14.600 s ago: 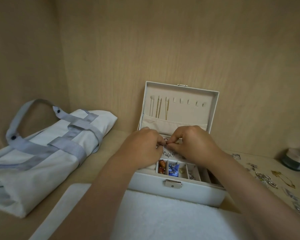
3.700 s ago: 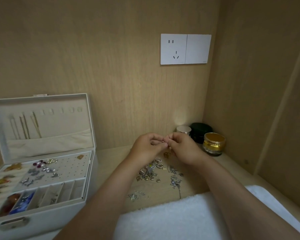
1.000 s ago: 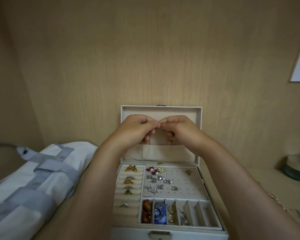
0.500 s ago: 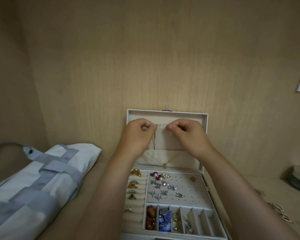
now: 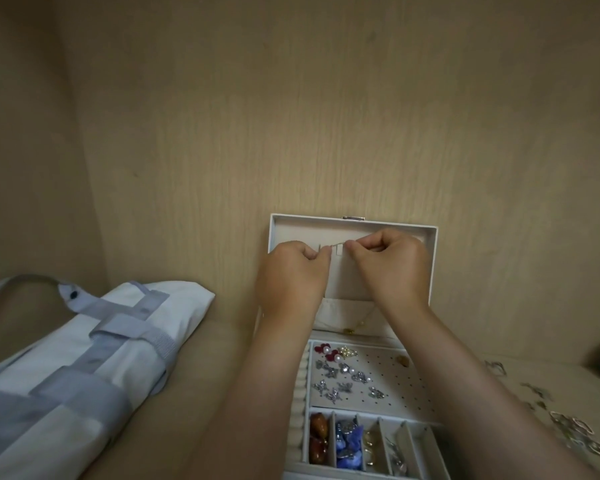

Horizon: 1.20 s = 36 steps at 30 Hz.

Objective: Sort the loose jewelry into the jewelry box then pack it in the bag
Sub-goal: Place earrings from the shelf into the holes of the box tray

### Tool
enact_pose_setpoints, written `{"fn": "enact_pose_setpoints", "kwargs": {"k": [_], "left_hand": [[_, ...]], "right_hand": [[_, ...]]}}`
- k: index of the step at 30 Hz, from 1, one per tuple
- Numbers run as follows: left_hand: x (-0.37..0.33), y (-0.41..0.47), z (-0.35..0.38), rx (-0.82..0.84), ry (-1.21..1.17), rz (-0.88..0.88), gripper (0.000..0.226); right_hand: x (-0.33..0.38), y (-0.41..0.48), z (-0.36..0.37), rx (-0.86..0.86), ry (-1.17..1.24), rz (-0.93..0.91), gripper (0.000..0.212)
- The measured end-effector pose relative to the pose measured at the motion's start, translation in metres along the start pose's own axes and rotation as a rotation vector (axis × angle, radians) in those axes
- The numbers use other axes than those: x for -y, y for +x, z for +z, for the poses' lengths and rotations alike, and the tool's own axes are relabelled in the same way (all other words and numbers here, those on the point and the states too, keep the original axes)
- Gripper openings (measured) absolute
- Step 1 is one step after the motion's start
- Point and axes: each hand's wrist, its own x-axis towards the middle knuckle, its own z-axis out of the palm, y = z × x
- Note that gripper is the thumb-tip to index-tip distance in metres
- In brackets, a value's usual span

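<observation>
The jewelry box [image 5: 433,258] stands open on the wooden shelf [image 5: 222,344], its lid up against the back wall; both hands are up at the inside of the lid. The left hand [image 5: 293,275] and the right hand [image 5: 392,268] each pinch a thin chain [image 5: 338,244] with curled fingers and hold it tight across the little hooks near the lid's top; a small gold charm [image 5: 349,330] hangs low by the lid's pocket. Earrings [image 5: 343,375] sit on the dotted pad in the box; brown stones [image 5: 317,441] and blue bits [image 5: 349,445] lie in the front slots. The bag [image 5: 84,358] lies flat, left of the box; loose jewelry [image 5: 575,431] lies on the shelf to the right.
</observation>
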Motion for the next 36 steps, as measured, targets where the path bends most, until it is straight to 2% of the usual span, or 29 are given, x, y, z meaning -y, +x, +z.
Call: {"fn": "enact_pose_setpoints", "kwargs": {"k": [9, 14, 19, 22, 25, 32, 36], "left_hand": [[-0.002, 0.003, -0.010, 0.206, 0.001, -0.061, 0.041], [-0.004, 0.001, -0.010, 0.089, 0.026, 0.075, 0.039], [-0.011, -0.001, -0.005, -0.041, 0.082, 0.007, 0.043], [-0.010, -0.001, -0.001, -0.050, 0.088, -0.029, 0.044], [-0.009, 0.002, 0.000, 0.009, 0.055, -0.038, 0.048], [-0.004, 0.004, -0.006, 0.234, 0.126, -0.084, 0.044], [-0.006, 0.004, -0.012, 0.367, -0.066, -0.050, 0.042]], "right_hand": [[0.001, -0.002, -0.013, 0.187, -0.237, -0.053, 0.012], [0.004, -0.002, -0.014, 0.049, -0.064, -0.009, 0.019], [0.005, -0.004, -0.004, -0.043, -0.028, 0.003, 0.023], [0.002, -0.005, 0.001, -0.042, -0.068, 0.011, 0.023], [0.002, -0.004, 0.001, -0.046, -0.097, 0.008, 0.022], [-0.001, -0.003, -0.009, 0.177, -0.260, -0.047, 0.020], [-0.001, -0.002, -0.015, 0.437, -0.270, -0.021, 0.023]]}}
